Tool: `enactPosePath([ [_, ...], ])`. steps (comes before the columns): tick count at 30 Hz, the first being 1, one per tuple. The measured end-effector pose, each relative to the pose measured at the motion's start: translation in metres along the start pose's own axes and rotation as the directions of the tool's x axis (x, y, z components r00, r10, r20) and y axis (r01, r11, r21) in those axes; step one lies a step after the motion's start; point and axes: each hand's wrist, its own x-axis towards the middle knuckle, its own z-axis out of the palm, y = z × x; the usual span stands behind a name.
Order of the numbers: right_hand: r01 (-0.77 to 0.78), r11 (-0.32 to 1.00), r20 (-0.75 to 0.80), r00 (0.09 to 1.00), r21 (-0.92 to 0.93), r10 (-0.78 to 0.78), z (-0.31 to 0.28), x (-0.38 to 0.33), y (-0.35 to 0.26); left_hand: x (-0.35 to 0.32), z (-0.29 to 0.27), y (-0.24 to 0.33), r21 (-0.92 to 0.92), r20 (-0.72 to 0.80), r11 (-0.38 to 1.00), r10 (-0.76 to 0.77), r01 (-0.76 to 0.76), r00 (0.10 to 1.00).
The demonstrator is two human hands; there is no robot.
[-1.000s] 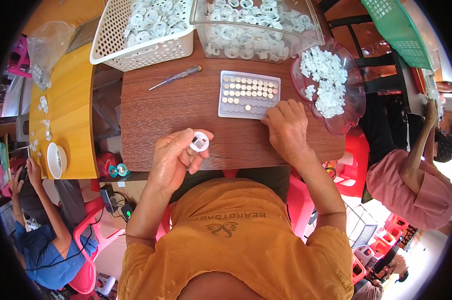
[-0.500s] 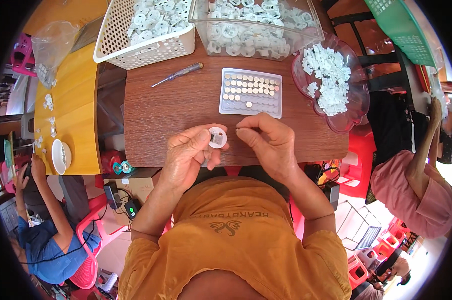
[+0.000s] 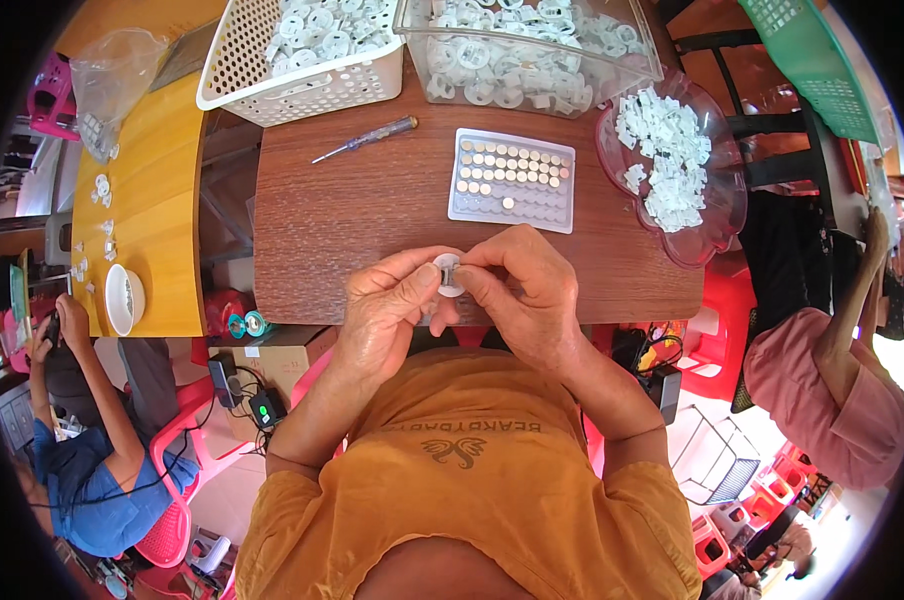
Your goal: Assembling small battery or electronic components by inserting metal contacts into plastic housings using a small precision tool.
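Note:
Pinched between the thumb and fingers of my left hand point(image 3: 380, 305) is a small round white plastic part point(image 3: 450, 286) with a dark spot in its middle. My right hand point(image 3: 532, 300) meets it from the right, thumb and forefinger pressed together at the part's edge. Whatever those fingertips hold is hidden. Just beyond my hands lies a pale plastic tray point(image 3: 456, 206) with rows of small round metal button cells point(image 3: 512, 163). Its nearer rows are mostly bare sockets, with one cell standing alone.
A screwdriver point(image 3: 367, 138) lies at the back left. Behind it stand a white perforated basket point(image 3: 317, 98) and a clear bin point(image 3: 532, 62), both full of white parts. A pink bowl point(image 3: 724, 215) of small white pieces sits right. Co-workers sit either side; a white bowl point(image 3: 138, 300) is left.
My right hand has moved left and closed the gap to the round part, its fingertips now against it. The part has turned somewhat more edge-on. The whole view has shifted slightly.

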Motion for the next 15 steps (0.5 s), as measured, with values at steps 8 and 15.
enactPosePath([
  [8, 0.276, 0.934, -0.006, 0.958, -0.227, -0.285, -0.0004, 0.0003, 0.0040, 0.0004, 0.0000, -0.0019, -0.020, 0.002, 1.000, -0.004, 0.004, 1.000],
  [15, 0.393, 0.866, 0.137, 0.920, -0.311, -0.368, -0.0052, 0.0026, -0.0015, -0.0012, -0.0003, -0.0063, 0.040, -0.010, 0.998, 0.044, -0.044, 0.999],
])
